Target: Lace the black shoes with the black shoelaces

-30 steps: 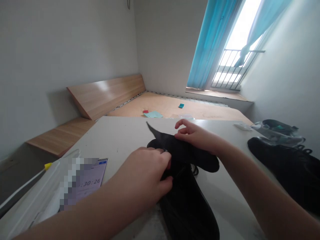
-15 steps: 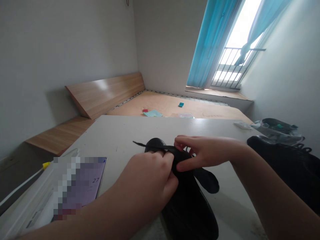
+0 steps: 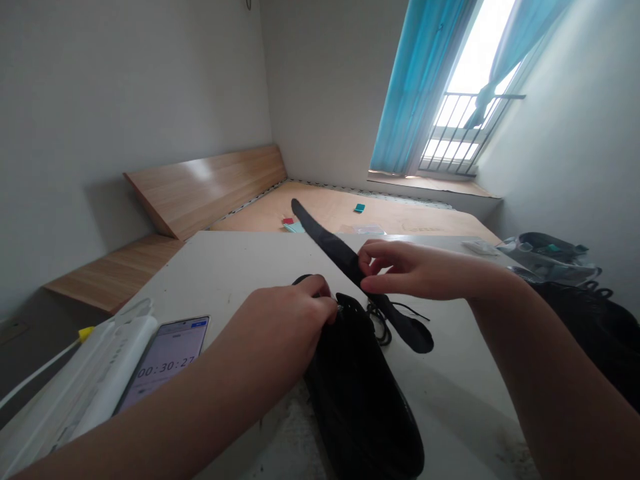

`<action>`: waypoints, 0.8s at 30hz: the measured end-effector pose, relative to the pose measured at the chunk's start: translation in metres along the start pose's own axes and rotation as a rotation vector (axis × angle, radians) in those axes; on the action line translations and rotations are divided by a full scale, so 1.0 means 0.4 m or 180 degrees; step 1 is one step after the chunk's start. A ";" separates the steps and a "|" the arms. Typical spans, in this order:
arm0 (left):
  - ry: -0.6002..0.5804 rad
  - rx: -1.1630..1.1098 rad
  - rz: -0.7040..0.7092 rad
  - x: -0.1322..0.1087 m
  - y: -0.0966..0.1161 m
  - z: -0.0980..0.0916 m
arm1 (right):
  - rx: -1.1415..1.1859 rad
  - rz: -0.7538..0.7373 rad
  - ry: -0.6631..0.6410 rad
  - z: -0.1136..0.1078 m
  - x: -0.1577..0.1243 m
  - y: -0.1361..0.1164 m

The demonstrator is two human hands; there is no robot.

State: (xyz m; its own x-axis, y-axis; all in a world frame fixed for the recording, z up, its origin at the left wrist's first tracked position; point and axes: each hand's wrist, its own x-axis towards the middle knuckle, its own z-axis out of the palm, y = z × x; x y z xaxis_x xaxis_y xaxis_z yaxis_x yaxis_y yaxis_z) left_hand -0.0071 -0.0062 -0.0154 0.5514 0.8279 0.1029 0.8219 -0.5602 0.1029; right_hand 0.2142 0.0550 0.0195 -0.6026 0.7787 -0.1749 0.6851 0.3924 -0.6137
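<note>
A black shoe (image 3: 360, 393) lies on the white table (image 3: 240, 267), its toe pointing away from me. My left hand (image 3: 285, 320) is closed on the shoe's upper near the opening. My right hand (image 3: 405, 270) pinches a long black insole (image 3: 330, 247) in its middle. The insole is tilted, its thin end raised toward the far left and its rounded end (image 3: 413, 337) down by the table. Black laces (image 3: 383, 327) trail beside the shoe.
A phone (image 3: 165, 363) showing a timer lies at the near left beside a white power strip (image 3: 95, 387) with a cable. A second black shoe (image 3: 595, 333) and a clear plastic bag (image 3: 545, 257) sit at the right. A wooden bed frame (image 3: 210, 187) lies beyond the table.
My right hand has lifted the insole out from over the shoe and tilted it, so its thin end now points up and away. My left hand stays on the shoe.
</note>
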 end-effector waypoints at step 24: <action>-0.0426 -0.0421 0.0445 -0.003 -0.040 -0.007 | 0.0313 -0.0065 0.1058 0.049 -0.072 -0.124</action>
State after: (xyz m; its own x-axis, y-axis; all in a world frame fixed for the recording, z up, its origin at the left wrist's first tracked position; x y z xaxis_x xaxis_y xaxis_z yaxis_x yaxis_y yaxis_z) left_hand -0.0211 0.0018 -0.0142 0.6799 0.7333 -0.0060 0.7152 -0.6613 0.2265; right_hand 0.1897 0.0034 0.0399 -0.4384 0.8944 0.0886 0.6218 0.3730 -0.6886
